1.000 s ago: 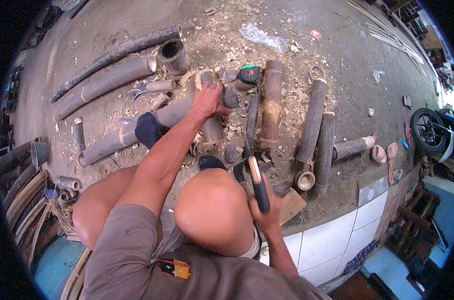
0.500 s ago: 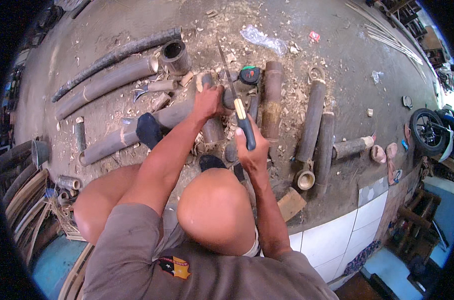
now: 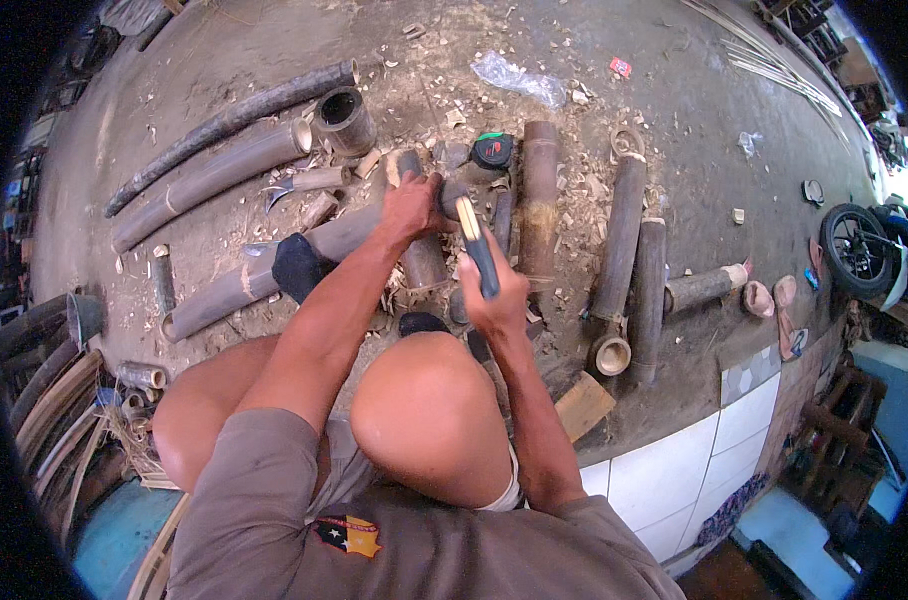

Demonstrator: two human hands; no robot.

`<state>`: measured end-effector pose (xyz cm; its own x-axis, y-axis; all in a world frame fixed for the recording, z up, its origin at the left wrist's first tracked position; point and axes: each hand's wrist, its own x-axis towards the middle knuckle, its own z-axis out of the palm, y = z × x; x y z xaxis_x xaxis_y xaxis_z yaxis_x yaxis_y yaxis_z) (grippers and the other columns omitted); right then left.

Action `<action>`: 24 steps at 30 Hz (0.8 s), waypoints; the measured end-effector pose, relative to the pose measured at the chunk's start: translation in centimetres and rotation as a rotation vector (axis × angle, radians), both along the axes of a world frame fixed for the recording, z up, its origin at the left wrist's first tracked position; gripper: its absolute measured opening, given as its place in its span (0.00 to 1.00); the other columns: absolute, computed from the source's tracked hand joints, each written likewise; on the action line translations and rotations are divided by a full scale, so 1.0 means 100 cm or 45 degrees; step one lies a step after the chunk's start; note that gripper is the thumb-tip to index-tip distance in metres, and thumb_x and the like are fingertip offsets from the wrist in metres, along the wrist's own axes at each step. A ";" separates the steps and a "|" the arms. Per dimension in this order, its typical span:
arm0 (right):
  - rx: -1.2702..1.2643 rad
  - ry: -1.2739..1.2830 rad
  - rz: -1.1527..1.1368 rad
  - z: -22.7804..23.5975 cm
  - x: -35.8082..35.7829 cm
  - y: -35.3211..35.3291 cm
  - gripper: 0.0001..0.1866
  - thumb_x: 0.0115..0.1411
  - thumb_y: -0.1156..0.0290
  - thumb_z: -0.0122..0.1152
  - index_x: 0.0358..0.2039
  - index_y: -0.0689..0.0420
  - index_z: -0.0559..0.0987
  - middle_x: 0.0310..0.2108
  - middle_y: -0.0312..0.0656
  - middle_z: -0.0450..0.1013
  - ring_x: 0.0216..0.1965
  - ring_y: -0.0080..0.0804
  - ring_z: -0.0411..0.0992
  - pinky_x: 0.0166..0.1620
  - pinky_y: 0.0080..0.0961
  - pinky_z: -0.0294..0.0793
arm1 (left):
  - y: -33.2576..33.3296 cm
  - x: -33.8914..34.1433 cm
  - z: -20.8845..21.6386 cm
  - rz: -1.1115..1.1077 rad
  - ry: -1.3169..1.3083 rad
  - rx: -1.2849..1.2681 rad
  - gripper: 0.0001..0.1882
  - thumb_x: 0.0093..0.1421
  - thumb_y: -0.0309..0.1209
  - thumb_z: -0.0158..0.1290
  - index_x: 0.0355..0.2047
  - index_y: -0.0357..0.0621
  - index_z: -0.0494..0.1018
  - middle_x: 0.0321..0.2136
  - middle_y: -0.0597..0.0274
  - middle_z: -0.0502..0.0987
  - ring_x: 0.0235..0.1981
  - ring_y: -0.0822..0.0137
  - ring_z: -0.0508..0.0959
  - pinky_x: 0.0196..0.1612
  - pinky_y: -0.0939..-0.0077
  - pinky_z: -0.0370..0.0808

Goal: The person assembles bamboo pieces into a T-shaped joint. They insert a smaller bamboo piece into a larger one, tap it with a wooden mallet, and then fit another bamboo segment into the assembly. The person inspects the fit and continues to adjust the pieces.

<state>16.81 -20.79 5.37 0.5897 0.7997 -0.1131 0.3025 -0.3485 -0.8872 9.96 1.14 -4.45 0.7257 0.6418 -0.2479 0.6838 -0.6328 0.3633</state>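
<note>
My left hand is closed around the far end of a long grey-brown bamboo pole, which lies across a shorter bamboo piece. My foot in a dark sock rests on the pole's middle. In my right hand is a handsaw, gripped by its black and cream handle close to the pole's end. Its thin blade hardly shows from this angle.
A tape measure lies beyond the saw, and a thick bamboo length right of it. A hatchet-like tool and more bamboo poles lie left. Wood chips and a plastic wrapper litter the floor.
The saw's handle has shifted slightly toward the left, and its blade, plainly seen pointing away before, is now barely visible. My left hand keeps its hold on the bamboo pole.
</note>
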 end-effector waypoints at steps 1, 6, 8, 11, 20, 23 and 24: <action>-0.020 0.033 0.014 0.003 -0.003 -0.019 0.32 0.64 0.64 0.62 0.66 0.62 0.69 0.28 0.56 0.79 0.29 0.52 0.82 0.32 0.43 0.78 | -0.001 -0.003 0.003 -0.016 0.034 -0.013 0.45 0.38 0.53 0.74 0.54 0.44 0.73 0.49 0.50 0.81 0.57 0.46 0.74 0.53 0.41 0.74; 0.074 -0.087 0.045 0.028 -0.032 -0.150 0.31 0.64 0.68 0.59 0.67 0.63 0.69 0.39 0.56 0.81 0.36 0.47 0.84 0.39 0.38 0.81 | -0.001 -0.004 -0.007 -0.016 0.024 0.009 0.44 0.36 0.53 0.75 0.50 0.42 0.73 0.49 0.51 0.80 0.57 0.48 0.74 0.53 0.42 0.74; 0.046 -0.009 0.030 0.034 -0.029 -0.132 0.28 0.66 0.70 0.54 0.67 0.61 0.70 0.44 0.59 0.81 0.43 0.45 0.84 0.43 0.35 0.80 | -0.004 -0.007 -0.007 -0.004 -0.002 0.032 0.44 0.36 0.53 0.75 0.50 0.42 0.73 0.49 0.52 0.80 0.57 0.48 0.74 0.54 0.43 0.74; 0.110 0.020 -0.014 -0.006 0.004 -0.013 0.27 0.67 0.65 0.60 0.64 0.63 0.73 0.23 0.45 0.75 0.22 0.31 0.75 0.29 0.32 0.74 | -0.004 0.000 -0.006 -0.008 0.014 0.069 0.47 0.37 0.54 0.75 0.53 0.42 0.73 0.50 0.52 0.80 0.58 0.48 0.73 0.54 0.42 0.73; -0.045 0.063 -0.028 0.046 -0.042 -0.163 0.30 0.65 0.66 0.61 0.65 0.66 0.71 0.49 0.59 0.80 0.47 0.46 0.83 0.47 0.34 0.80 | 0.000 -0.005 0.002 -0.078 0.053 -0.018 0.46 0.38 0.53 0.74 0.54 0.43 0.73 0.51 0.52 0.80 0.59 0.47 0.73 0.53 0.43 0.74; 0.069 -0.173 0.060 0.007 -0.024 -0.118 0.30 0.65 0.65 0.60 0.65 0.65 0.71 0.44 0.58 0.81 0.40 0.43 0.84 0.43 0.34 0.80 | -0.003 -0.003 0.005 -0.034 0.083 -0.019 0.45 0.38 0.53 0.74 0.53 0.43 0.72 0.51 0.52 0.80 0.59 0.47 0.73 0.53 0.44 0.74; -0.031 -0.054 0.038 0.002 -0.013 -0.074 0.29 0.66 0.65 0.60 0.65 0.64 0.72 0.34 0.56 0.80 0.31 0.41 0.81 0.37 0.36 0.79 | -0.006 -0.005 -0.001 -0.015 0.042 0.010 0.44 0.38 0.52 0.75 0.52 0.43 0.73 0.51 0.52 0.80 0.58 0.47 0.73 0.53 0.44 0.75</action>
<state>15.52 -28.23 5.53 0.5701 0.8144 -0.1083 0.3503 -0.3602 -0.8646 9.44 0.49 -4.50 0.7247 0.6354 -0.2668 0.6879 -0.6436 0.3356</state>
